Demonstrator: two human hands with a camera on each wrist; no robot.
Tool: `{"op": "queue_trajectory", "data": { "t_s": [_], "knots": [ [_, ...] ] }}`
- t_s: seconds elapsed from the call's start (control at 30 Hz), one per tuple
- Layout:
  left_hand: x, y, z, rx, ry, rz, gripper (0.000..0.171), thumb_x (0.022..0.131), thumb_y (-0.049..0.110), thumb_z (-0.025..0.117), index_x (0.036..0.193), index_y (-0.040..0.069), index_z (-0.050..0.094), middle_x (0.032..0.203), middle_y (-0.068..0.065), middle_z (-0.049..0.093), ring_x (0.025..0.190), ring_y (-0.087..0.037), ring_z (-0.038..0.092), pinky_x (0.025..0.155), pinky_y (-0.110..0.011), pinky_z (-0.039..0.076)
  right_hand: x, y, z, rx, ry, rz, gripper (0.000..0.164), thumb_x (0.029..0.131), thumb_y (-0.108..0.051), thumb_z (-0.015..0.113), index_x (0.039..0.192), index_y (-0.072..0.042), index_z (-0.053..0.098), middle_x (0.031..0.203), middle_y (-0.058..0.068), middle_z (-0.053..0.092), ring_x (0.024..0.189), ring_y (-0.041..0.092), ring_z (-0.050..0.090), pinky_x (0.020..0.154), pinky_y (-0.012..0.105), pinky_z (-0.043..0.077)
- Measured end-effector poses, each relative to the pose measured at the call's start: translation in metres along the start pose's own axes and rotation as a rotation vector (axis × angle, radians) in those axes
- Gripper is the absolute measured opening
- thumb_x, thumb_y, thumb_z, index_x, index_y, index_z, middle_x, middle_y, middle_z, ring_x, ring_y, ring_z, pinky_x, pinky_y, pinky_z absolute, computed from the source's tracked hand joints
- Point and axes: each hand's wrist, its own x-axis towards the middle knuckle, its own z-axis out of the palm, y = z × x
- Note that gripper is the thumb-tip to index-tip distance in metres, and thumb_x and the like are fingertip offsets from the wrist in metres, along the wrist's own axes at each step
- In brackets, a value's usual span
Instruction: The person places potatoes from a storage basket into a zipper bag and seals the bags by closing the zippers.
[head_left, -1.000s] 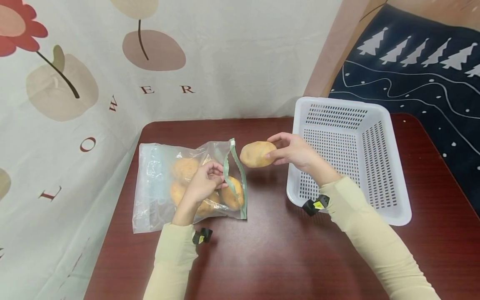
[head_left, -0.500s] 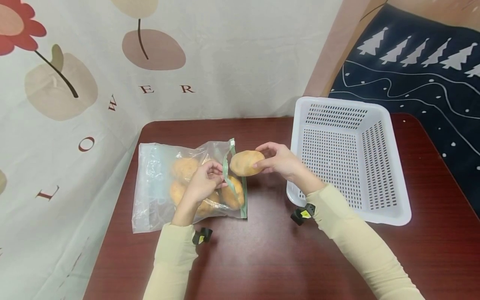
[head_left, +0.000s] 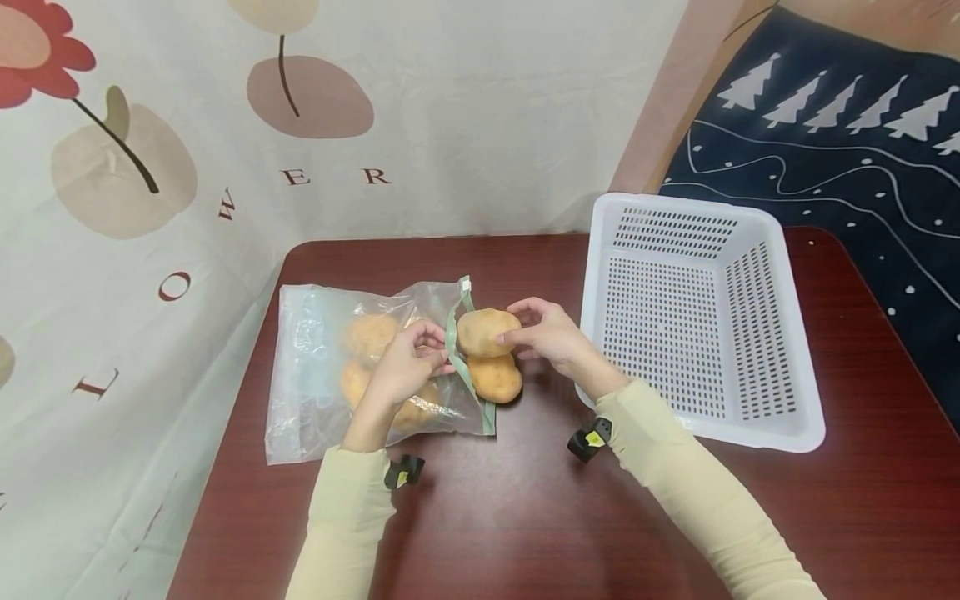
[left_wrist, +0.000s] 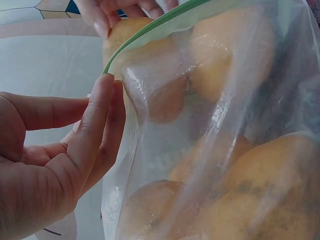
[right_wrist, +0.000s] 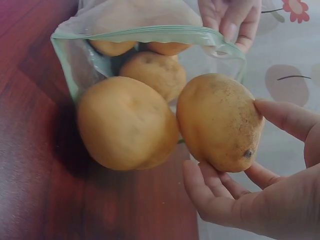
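Observation:
My left hand [head_left: 408, 362] pinches the green-edged mouth of a clear zip bag [head_left: 296, 417] lying on its side. In the left wrist view its fingertips [left_wrist: 103, 85] sit right at the green strip [left_wrist: 145, 31]. Several potatoes [head_left: 371, 337] show through the plastic. My right hand [head_left: 553, 337] grips a potato [head_left: 486, 332] between thumb and fingers at the bag's opening. Another potato [head_left: 497, 381] pokes out of the mouth onto the table, directly beside the held one; the right wrist view shows this second potato [right_wrist: 127, 122] up close.
A white perforated plastic basket [head_left: 806, 358] stands on the right of the dark red table [head_left: 510, 517]. Behind the table hangs a pale flower-print cloth [head_left: 480, 125], with a navy tree-print cloth [head_left: 810, 158] at the right.
My right hand has carried its potato left and toward the front, up to the bag's mouth. The lower potato has slid out to the right past the green edge. My left hand stays put.

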Motion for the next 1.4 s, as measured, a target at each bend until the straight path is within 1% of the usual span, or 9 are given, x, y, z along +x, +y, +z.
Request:
{"op": "queue_trajectory", "data": {
  "t_s": [0.1, 0.23, 0.33, 0.47, 0.57, 0.83, 1.07, 1.27, 1.4],
  "knots": [
    [0.0, 0.0, 0.0, 0.006, 0.001, 0.002, 0.017, 0.083, -0.017, 0.048, 0.099, -0.012, 0.047, 0.091, -0.017, 0.048, 0.071, -0.013, 0.058, 0.071, -0.027, 0.059, 0.001, 0.003, 0.001, 0.01, 0.006, 0.012, 0.049, 0.074, 0.003, 0.07, 0.118, 0.001, 0.049, 0.105, 0.014, 0.054, 0.078, 0.016, 0.056, 0.084, 0.053, 0.052],
    [0.0, 0.0, 0.0, 0.01, 0.003, 0.001, 0.017, 0.083, -0.017, 0.049, 0.099, -0.011, 0.048, 0.091, -0.017, 0.048, 0.071, -0.013, 0.058, 0.071, -0.027, 0.059, 0.001, 0.003, 0.001, 0.008, 0.006, -0.01, 0.049, 0.073, 0.003, 0.071, 0.117, 0.002, 0.05, 0.101, 0.013, 0.054, 0.075, 0.016, 0.057, 0.081, 0.051, 0.054],
    [0.0, -0.001, 0.0, 0.012, 0.004, 0.0, 0.017, 0.083, -0.017, 0.049, 0.099, -0.011, 0.048, 0.091, -0.017, 0.048, 0.071, -0.013, 0.057, 0.072, -0.027, 0.059, 0.0, 0.002, 0.0, -0.014, 0.003, -0.019, 0.048, 0.073, 0.001, 0.071, 0.117, 0.002, 0.05, 0.1, 0.013, 0.055, 0.074, 0.016, 0.057, 0.076, 0.047, 0.056],
    [0.0, -0.001, 0.001, 0.018, -0.001, 0.001, 0.017, 0.083, -0.017, 0.048, 0.099, -0.011, 0.048, 0.091, -0.017, 0.048, 0.071, -0.014, 0.057, 0.072, -0.027, 0.059, -0.001, 0.004, 0.0, -0.045, 0.003, 0.016, 0.047, 0.074, -0.001, 0.071, 0.117, 0.0, 0.051, 0.1, 0.011, 0.055, 0.074, 0.015, 0.055, 0.071, 0.042, 0.057],
    [0.001, -0.002, 0.001, 0.023, -0.004, 0.002, 0.017, 0.083, -0.017, 0.048, 0.099, -0.011, 0.048, 0.091, -0.017, 0.049, 0.072, -0.014, 0.057, 0.072, -0.027, 0.059, -0.001, 0.007, 0.001, -0.049, -0.001, 0.033, 0.046, 0.074, -0.002, 0.071, 0.116, -0.001, 0.051, 0.1, 0.01, 0.054, 0.075, 0.015, 0.054, 0.071, 0.041, 0.056],
    [0.001, -0.002, 0.002, 0.034, -0.008, -0.002, 0.016, 0.083, -0.016, 0.049, 0.099, -0.011, 0.048, 0.093, -0.018, 0.049, 0.073, -0.016, 0.057, 0.071, -0.027, 0.059, -0.001, 0.01, 0.003, -0.047, -0.033, 0.031, 0.048, 0.074, -0.003, 0.072, 0.117, -0.001, 0.051, 0.103, 0.012, 0.055, 0.074, 0.015, 0.054, 0.068, 0.038, 0.056],
    [0.001, -0.002, 0.003, 0.025, -0.009, -0.004, 0.016, 0.084, -0.015, 0.049, 0.099, -0.011, 0.048, 0.093, -0.018, 0.049, 0.073, -0.015, 0.057, 0.071, -0.026, 0.059, -0.001, 0.011, 0.005, -0.045, -0.029, 0.03, 0.049, 0.074, -0.003, 0.073, 0.118, -0.002, 0.053, 0.103, 0.012, 0.057, 0.074, 0.015, 0.054, 0.068, 0.037, 0.056],
    [0.001, -0.001, 0.003, 0.015, -0.011, -0.009, 0.016, 0.084, -0.015, 0.05, 0.1, -0.01, 0.048, 0.093, -0.017, 0.049, 0.072, -0.015, 0.057, 0.071, -0.026, 0.059, -0.003, 0.011, 0.007, -0.031, -0.039, 0.014, 0.051, 0.076, -0.003, 0.072, 0.123, -0.003, 0.054, 0.105, 0.013, 0.057, 0.07, 0.014, 0.05, 0.054, 0.025, 0.047],
    [0.001, 0.001, 0.003, 0.015, -0.016, -0.012, 0.016, 0.085, -0.014, 0.05, 0.101, -0.01, 0.048, 0.093, -0.017, 0.048, 0.072, -0.014, 0.057, 0.071, -0.026, 0.059, -0.004, 0.011, 0.008, -0.025, -0.038, 0.016, 0.05, 0.079, -0.003, 0.069, 0.127, -0.002, 0.052, 0.11, 0.015, 0.057, 0.069, 0.014, 0.048, 0.051, 0.021, 0.041]
  ]
}}
